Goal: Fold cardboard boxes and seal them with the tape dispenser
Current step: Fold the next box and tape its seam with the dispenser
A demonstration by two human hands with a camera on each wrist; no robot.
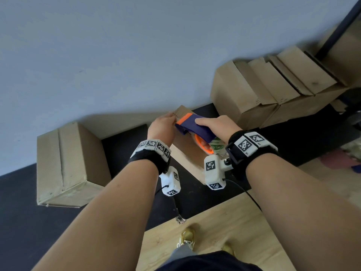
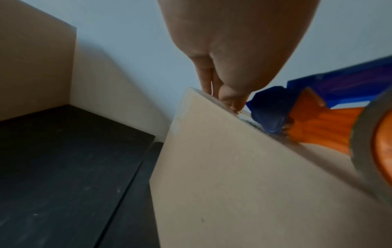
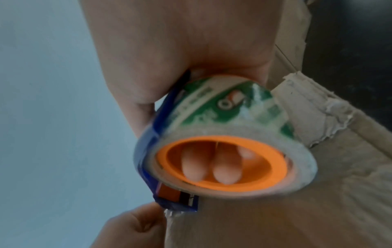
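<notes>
On the black table [image 1: 125, 141], left hand [image 1: 162, 125] pinches the box [image 1: 190, 151] edge; right hand [image 1: 216, 124] fingers curl around the tape dispenser [image 1: 195, 127].

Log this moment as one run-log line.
stage: taping | right hand: grips tape dispenser | left hand: pinches box far edge

I am in a plain room where boxes get packed, like a little packing room. In front of me is a bare pale blue wall [image 1: 117, 55]. I stand on a light wood floor [image 1: 224, 231], and a low black table [image 1: 127, 141] sits against the wall. Brown cardboard boxes are all around. One closed box [image 1: 66, 163] sits on my left. A row of more boxes [image 1: 263, 90] leans by the wall on my right. My right hand [image 1: 214, 124] holds a blue and orange tape dispenser [image 1: 195, 126].
</notes>
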